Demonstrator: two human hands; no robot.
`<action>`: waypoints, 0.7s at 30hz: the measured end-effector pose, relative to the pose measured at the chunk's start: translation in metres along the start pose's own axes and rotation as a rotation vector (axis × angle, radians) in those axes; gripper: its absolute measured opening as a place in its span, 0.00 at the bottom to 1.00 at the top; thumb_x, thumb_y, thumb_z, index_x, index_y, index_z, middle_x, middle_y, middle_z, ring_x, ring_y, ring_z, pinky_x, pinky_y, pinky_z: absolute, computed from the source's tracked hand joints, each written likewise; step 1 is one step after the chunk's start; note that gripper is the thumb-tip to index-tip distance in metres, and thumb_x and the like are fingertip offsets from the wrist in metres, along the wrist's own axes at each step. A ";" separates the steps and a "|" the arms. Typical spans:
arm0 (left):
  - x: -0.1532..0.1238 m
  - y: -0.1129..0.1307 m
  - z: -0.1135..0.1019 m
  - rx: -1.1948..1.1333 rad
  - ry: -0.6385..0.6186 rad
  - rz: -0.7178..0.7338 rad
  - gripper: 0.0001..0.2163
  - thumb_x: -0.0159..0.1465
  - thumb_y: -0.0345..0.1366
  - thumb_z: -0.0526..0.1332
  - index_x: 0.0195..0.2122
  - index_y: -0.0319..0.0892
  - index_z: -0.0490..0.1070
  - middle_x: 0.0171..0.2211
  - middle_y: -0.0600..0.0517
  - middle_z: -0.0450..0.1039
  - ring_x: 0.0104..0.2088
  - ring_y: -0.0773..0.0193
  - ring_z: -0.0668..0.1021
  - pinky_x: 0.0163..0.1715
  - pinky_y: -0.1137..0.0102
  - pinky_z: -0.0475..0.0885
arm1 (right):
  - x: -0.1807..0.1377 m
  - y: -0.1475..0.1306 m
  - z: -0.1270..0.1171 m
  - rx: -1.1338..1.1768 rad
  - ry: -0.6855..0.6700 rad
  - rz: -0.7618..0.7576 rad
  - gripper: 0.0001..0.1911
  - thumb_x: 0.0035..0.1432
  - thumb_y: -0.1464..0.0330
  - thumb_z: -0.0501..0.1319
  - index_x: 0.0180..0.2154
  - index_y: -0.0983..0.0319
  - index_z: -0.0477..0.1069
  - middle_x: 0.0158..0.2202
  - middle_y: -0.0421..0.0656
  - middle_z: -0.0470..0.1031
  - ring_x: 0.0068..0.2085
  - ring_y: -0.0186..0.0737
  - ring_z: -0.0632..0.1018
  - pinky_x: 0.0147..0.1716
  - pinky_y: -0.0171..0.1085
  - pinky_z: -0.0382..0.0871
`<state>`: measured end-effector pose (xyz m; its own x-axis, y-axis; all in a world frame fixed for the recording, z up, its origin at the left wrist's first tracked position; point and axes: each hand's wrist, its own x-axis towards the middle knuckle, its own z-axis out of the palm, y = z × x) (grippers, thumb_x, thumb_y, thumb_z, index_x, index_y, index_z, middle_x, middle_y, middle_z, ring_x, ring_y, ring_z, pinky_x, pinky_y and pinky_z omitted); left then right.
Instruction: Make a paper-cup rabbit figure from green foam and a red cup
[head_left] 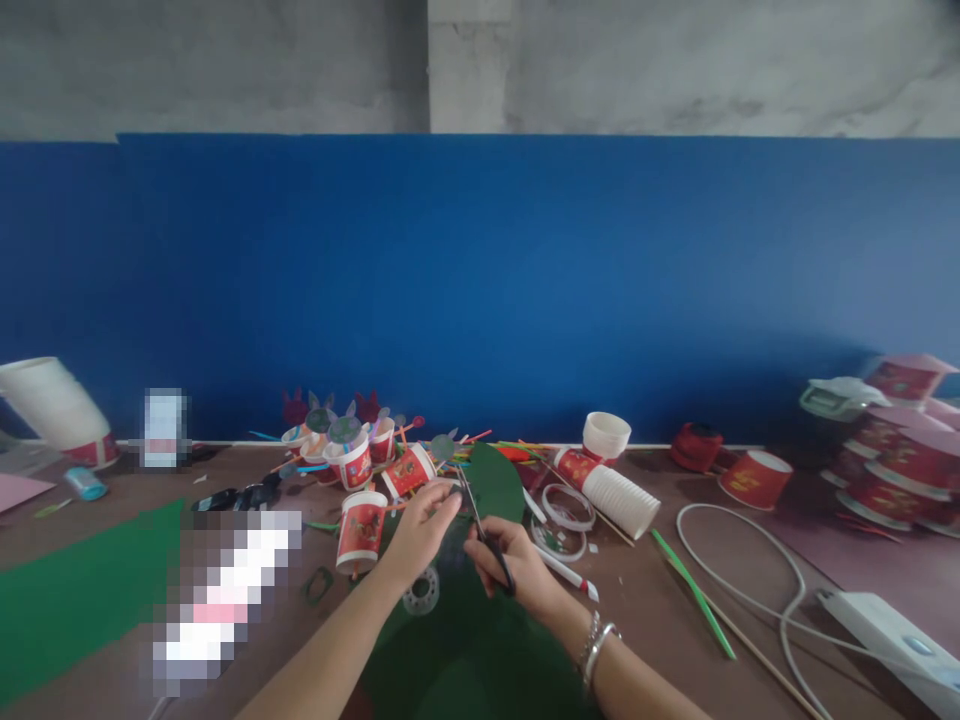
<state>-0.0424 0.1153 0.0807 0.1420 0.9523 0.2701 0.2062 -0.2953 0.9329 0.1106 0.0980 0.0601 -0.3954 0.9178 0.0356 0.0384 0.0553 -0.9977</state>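
My right hand [517, 568] grips a pair of scissors [499, 562] by the black handles, blades pointing up and away from me. To the left of the blades, my left hand [429, 522] is closed, fingertips pinched near the blade tips. Something small and dark shows at those fingertips, too small to name. A rounded dark green sheet [496, 482] rises just beyond the scissors. Below both hands lies more dark green sheet [465, 650], with a pale ring with holes [421, 591] at its left. A red paper cup [361, 535] stands left of my left hand.
Decorated cups [349, 462] crowd the back. Right of my hands lie a stack of paper cups [619, 498], rolls of clear tape [566, 508] and a green strip [701, 605]. A white cable leads to a power strip [892, 640]. Green sheet [82, 600] covers the left side.
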 end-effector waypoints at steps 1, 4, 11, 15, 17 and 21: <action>-0.001 0.001 0.001 -0.011 0.003 0.000 0.11 0.60 0.42 0.53 0.31 0.41 0.70 0.32 0.50 0.71 0.38 0.59 0.72 0.38 0.69 0.66 | 0.000 0.001 0.000 -0.002 -0.001 0.001 0.17 0.48 0.55 0.62 0.26 0.62 0.63 0.12 0.31 0.61 0.14 0.28 0.62 0.15 0.28 0.55; -0.002 0.004 0.002 -0.012 -0.025 -0.009 0.11 0.60 0.42 0.54 0.33 0.40 0.71 0.35 0.48 0.72 0.42 0.58 0.72 0.43 0.67 0.66 | 0.001 0.003 -0.001 0.006 -0.004 -0.004 0.17 0.48 0.56 0.63 0.27 0.62 0.64 0.13 0.32 0.63 0.15 0.28 0.64 0.16 0.28 0.57; -0.001 0.000 -0.001 -0.050 -0.030 -0.072 0.11 0.58 0.42 0.57 0.33 0.41 0.74 0.44 0.46 0.71 0.42 0.57 0.73 0.42 0.66 0.68 | 0.001 0.003 0.000 -0.004 -0.006 -0.008 0.17 0.48 0.55 0.62 0.25 0.62 0.63 0.13 0.31 0.61 0.14 0.28 0.62 0.15 0.28 0.55; -0.001 -0.004 -0.004 -0.062 -0.051 -0.091 0.11 0.58 0.42 0.57 0.34 0.40 0.74 0.48 0.45 0.69 0.42 0.57 0.73 0.40 0.67 0.69 | 0.002 0.005 0.000 -0.019 -0.021 -0.009 0.17 0.49 0.55 0.61 0.25 0.62 0.63 0.12 0.31 0.61 0.14 0.27 0.62 0.14 0.28 0.54; -0.001 -0.001 -0.005 -0.054 -0.056 -0.103 0.12 0.57 0.42 0.57 0.36 0.40 0.74 0.48 0.44 0.69 0.44 0.57 0.73 0.40 0.66 0.69 | 0.002 0.007 0.000 -0.027 -0.025 -0.011 0.17 0.50 0.55 0.61 0.25 0.62 0.63 0.12 0.31 0.61 0.13 0.27 0.62 0.13 0.28 0.54; 0.000 0.003 -0.006 -0.002 -0.026 -0.103 0.12 0.56 0.42 0.58 0.23 0.41 0.72 0.46 0.46 0.71 0.47 0.55 0.71 0.45 0.65 0.66 | 0.002 0.007 -0.001 -0.020 -0.018 -0.003 0.17 0.49 0.55 0.61 0.26 0.62 0.63 0.12 0.31 0.61 0.13 0.27 0.62 0.13 0.28 0.54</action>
<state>-0.0472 0.1145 0.0852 0.1450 0.9754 0.1662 0.2189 -0.1954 0.9560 0.1107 0.1001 0.0531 -0.4119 0.9105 0.0379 0.0553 0.0665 -0.9963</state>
